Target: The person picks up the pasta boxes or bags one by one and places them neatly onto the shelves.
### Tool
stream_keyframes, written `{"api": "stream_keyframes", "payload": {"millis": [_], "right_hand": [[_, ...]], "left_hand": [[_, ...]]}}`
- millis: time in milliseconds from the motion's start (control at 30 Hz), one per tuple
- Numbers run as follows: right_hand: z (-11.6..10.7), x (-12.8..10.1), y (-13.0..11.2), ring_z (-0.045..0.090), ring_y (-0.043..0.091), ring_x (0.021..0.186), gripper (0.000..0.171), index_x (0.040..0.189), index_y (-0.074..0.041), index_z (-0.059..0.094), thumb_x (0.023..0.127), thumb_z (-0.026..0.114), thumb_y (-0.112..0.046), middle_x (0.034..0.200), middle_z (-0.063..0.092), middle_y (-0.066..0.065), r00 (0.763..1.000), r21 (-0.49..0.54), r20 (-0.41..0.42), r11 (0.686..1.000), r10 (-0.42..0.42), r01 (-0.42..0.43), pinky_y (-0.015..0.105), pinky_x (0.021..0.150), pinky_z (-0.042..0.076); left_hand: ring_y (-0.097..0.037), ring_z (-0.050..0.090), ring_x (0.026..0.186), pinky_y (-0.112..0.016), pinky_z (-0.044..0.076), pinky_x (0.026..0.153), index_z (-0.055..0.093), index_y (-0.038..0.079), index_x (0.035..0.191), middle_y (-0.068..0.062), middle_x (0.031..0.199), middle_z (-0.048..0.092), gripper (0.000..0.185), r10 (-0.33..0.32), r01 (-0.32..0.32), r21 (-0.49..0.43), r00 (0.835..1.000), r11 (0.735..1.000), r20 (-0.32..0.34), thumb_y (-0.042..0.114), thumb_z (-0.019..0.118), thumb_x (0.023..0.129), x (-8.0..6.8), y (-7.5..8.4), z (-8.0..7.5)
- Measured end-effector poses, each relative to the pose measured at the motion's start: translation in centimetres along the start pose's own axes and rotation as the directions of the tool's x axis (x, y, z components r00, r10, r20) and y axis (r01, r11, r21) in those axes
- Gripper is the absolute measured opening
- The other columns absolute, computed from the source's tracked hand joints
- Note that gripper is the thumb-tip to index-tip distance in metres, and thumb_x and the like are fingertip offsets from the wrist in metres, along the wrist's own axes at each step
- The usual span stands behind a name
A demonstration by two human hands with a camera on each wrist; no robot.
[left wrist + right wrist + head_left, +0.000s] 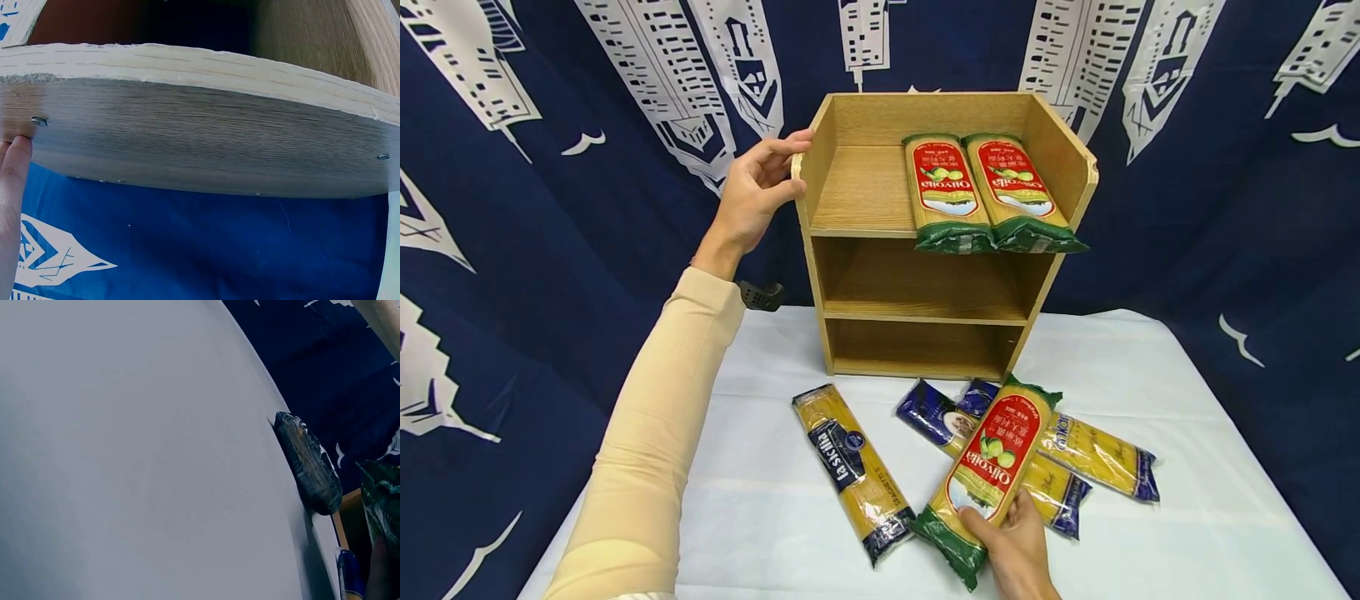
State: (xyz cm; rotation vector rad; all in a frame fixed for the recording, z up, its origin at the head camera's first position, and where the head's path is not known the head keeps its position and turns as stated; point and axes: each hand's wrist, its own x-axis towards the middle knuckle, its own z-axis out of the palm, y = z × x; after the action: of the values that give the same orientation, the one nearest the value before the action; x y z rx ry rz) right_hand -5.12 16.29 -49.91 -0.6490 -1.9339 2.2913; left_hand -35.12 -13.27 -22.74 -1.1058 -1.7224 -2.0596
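Observation:
My right hand (1018, 546) grips the lower end of a green-ended spaghetti pack with a red label (996, 458), thumb on its front. This pack is tilted and overlaps blue-ended spaghetti packs (1097, 454) in the head view. In the right wrist view the held pack's green end (382, 497) shows at the right edge. My left hand (756, 187) holds the upper left side of a wooden shelf (865, 183), with the thumb at the front edge. Fingertips (19, 150) touch the outer side panel in the left wrist view.
Two matching red-label packs (951, 192) lie side by side on the shelf's top level, their ends past its front edge. A dark-labelled spaghetti pack (853, 471) lies left on the white-covered table (745, 500). A patterned blue cloth (1210, 208) hangs behind.

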Motion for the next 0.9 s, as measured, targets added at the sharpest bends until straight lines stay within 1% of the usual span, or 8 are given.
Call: {"api": "stream_keyframes", "payload": {"millis": [167, 267, 467, 533, 633, 767, 900], "right_hand": [[-0.2, -0.9, -0.1, 0.068, 0.016, 0.101, 0.077, 0.143, 0.011, 0.03, 0.08, 0.073, 0.012, 0.129, 0.057, 0.025, 0.999, 0.001, 0.037, 1.0, -0.022, 0.022, 0.032, 0.087, 0.057], [-0.2, -1.5, -0.4, 0.068, 0.016, 0.102, 0.08, 0.146, 0.01, 0.028, 0.079, 0.074, 0.012, 0.132, 0.055, 0.026, 0.997, 0.012, 0.059, 0.999, -0.05, 0.05, 0.033, 0.088, 0.057], [-0.4, -2.7, -1.6, 0.07, 0.02, 0.101, 0.083, 0.147, 0.012, 0.028, 0.077, 0.072, 0.017, 0.126, 0.059, 0.023, 0.981, 0.049, 0.109, 0.987, -0.158, 0.154, 0.036, 0.085, 0.058], [-0.4, -3.2, -2.1, 0.07, 0.022, 0.102, 0.083, 0.146, 0.012, 0.027, 0.077, 0.072, 0.017, 0.125, 0.06, 0.02, 0.977, 0.066, 0.131, 0.984, -0.171, 0.163, 0.037, 0.085, 0.058], [-0.4, -3.9, -3.0, 0.07, 0.024, 0.104, 0.084, 0.146, 0.011, 0.028, 0.076, 0.074, 0.016, 0.125, 0.061, 0.021, 0.973, 0.085, 0.161, 0.985, -0.163, 0.151, 0.038, 0.086, 0.058], [-0.5, -4.7, -4.2, 0.069, 0.029, 0.108, 0.083, 0.146, 0.009, 0.03, 0.077, 0.074, 0.014, 0.128, 0.06, 0.026, 0.963, 0.111, 0.221, 0.985, -0.152, 0.131, 0.041, 0.087, 0.057], [-0.7, -5.1, -5.3, 0.068, 0.033, 0.11, 0.082, 0.147, 0.011, 0.025, 0.079, 0.072, 0.013, 0.13, 0.059, 0.027, 0.934, 0.145, 0.319, 0.982, -0.163, 0.122, 0.044, 0.088, 0.056]], "left_hand": [[-0.032, 0.05, 0.137, -0.04, 0.04, 0.112, 0.068, -0.002, 0.117, -0.022, 0.147, 0.053, 0.04, 0.014, -0.014, 0.006, 1.0, 1.0, 0.005, -0.02, 0.063, 0.082, 0.0, -0.2, -0.1], [-0.033, 0.05, 0.136, -0.041, 0.04, 0.112, 0.068, -0.003, 0.117, -0.022, 0.147, 0.053, 0.04, 0.027, -0.027, 0.008, 1.0, 1.0, 0.011, -0.02, 0.063, 0.082, 0.1, -0.3, -0.2], [-0.032, 0.051, 0.135, -0.039, 0.041, 0.111, 0.068, -0.003, 0.117, -0.022, 0.145, 0.054, 0.039, 0.028, -0.028, 0.0, 1.0, 1.0, 0.007, -0.02, 0.063, 0.082, 0.2, -0.4, -0.3], [-0.033, 0.051, 0.135, -0.039, 0.041, 0.111, 0.068, -0.003, 0.117, -0.022, 0.145, 0.054, 0.039, 0.031, -0.031, 0.0, 0.999, 1.0, 0.008, -0.02, 0.063, 0.082, 0.3, -0.3, -0.2], [-0.033, 0.052, 0.134, -0.039, 0.042, 0.11, 0.068, -0.003, 0.117, -0.023, 0.145, 0.054, 0.039, 0.036, -0.036, 0.0, 0.999, 0.999, 0.009, -0.02, 0.063, 0.082, 0.3, -0.3, -0.2], [-0.033, 0.052, 0.134, -0.038, 0.042, 0.11, 0.069, -0.002, 0.116, -0.023, 0.145, 0.054, 0.039, 0.034, -0.034, -0.003, 0.999, 0.999, 0.007, -0.02, 0.063, 0.081, 0.3, -0.3, -0.2], [-0.034, 0.052, 0.134, -0.039, 0.042, 0.11, 0.069, -0.002, 0.116, -0.023, 0.145, 0.054, 0.04, 0.032, -0.032, -0.01, 0.999, 0.999, 0.006, -0.02, 0.063, 0.081, 0.2, -0.4, -0.2]]}}
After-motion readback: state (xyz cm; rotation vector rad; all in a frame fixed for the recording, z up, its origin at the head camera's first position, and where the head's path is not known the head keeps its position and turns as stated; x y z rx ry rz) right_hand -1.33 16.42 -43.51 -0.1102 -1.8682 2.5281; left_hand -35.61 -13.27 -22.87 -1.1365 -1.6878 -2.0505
